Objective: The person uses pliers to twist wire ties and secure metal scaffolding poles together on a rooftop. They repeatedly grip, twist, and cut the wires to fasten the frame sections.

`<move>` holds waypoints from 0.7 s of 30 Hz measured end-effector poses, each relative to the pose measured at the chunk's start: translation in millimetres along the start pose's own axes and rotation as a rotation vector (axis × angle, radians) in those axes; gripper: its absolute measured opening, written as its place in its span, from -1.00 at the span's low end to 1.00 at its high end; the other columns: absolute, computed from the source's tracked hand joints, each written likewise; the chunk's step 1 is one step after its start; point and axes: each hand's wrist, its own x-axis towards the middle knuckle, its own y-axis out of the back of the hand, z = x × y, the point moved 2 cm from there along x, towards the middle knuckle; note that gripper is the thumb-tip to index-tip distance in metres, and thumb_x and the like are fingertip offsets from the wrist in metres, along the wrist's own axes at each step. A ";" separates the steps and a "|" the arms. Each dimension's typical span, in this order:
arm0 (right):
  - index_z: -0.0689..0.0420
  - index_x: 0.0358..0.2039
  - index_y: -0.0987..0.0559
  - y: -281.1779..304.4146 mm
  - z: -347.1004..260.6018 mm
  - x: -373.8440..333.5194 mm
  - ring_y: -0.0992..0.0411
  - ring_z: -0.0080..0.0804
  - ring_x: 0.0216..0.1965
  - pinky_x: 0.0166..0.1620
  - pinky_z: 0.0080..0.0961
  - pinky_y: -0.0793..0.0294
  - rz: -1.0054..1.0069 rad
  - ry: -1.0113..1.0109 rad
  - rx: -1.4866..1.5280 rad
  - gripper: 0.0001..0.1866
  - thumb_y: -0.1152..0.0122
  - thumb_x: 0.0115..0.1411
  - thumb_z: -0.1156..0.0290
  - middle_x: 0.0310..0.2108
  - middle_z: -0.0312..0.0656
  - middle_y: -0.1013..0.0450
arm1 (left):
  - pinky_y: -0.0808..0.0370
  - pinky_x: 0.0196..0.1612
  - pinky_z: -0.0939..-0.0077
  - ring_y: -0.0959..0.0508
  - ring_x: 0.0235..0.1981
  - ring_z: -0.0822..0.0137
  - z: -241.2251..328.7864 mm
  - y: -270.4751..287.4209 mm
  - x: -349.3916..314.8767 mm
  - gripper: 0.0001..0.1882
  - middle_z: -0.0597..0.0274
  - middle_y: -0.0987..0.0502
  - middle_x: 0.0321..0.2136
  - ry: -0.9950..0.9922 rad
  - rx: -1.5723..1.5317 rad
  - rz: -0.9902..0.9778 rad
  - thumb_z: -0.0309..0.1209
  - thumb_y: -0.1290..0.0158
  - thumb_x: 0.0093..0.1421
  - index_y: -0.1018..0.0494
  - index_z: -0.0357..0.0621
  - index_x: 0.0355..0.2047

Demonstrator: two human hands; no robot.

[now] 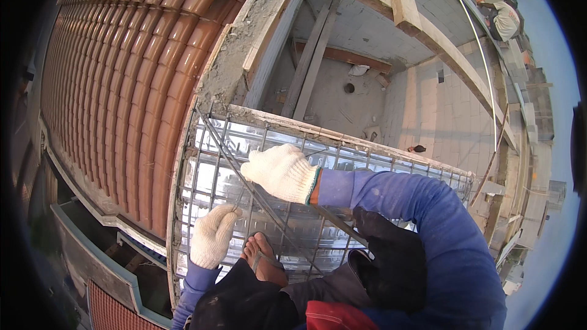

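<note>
My right hand, in a cream knitted glove with a green cuff edge, reaches across the steel bar mesh. Its fingers are curled together beside a loose diagonal bar, and what they hold is hidden. Nearer to me on the left, my left hand, also gloved, has its fingers pinched together over the mesh. A thin wire seems to rise from the fingertips, too fine to make out surely. Beneath the mesh lies shiny silver sheeting. My sandalled foot stands on the mesh between my arms.
Glazed brown roof tiles slope along the left. Beyond the mesh, a wooden form edge borders a deep opening down to a concrete floor. Timber beams span above it. Another person is at the far right.
</note>
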 end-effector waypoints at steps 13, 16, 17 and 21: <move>0.14 -0.07 -0.67 12.9 -33.1 -22.6 -0.64 0.19 -0.07 0.04 0.07 -0.58 -0.520 0.192 0.421 -0.59 -0.02 0.52 0.06 -0.17 0.12 -0.67 | -0.63 -0.34 0.13 -0.72 -0.47 -0.02 -19.4 15.0 25.3 -0.84 0.06 -0.70 -0.48 -0.372 0.466 0.255 -0.41 -0.26 0.30 -0.69 -0.05 -0.12; 0.13 -0.05 -0.66 14.8 -4.2 -7.7 -0.60 0.20 -0.10 0.01 0.02 -0.57 -0.235 0.089 0.756 -0.59 -0.02 0.53 0.05 -0.17 0.11 -0.65 | -0.63 -0.36 0.13 -0.71 -0.47 -0.02 -11.8 -17.9 9.0 -0.83 0.08 -0.70 -0.46 -0.448 0.523 0.036 -0.31 -0.29 0.29 -0.70 0.00 -0.14; 0.08 -0.04 -0.66 23.9 7.0 3.2 -0.60 0.20 -0.14 -0.04 0.00 -0.58 -0.148 0.011 0.610 -0.60 -0.03 0.55 0.04 -0.19 0.07 -0.65 | -0.65 -0.32 0.16 -0.73 -0.43 -0.03 -0.4 -16.3 -1.4 -0.83 0.06 -0.72 -0.41 -0.389 0.483 -0.006 -0.33 -0.29 0.31 -0.71 -0.02 -0.12; 0.09 -0.02 -0.69 16.1 3.8 -28.1 -0.63 0.18 -0.02 0.09 0.06 -0.57 -0.469 -0.041 0.293 -0.59 -0.03 0.48 0.08 -0.13 0.07 -0.69 | -0.66 -0.20 0.19 -0.77 -0.28 -0.10 13.2 5.0 11.9 -0.79 -0.08 -0.75 -0.24 -0.204 0.245 0.212 -0.39 -0.18 0.38 -0.71 -0.17 -0.07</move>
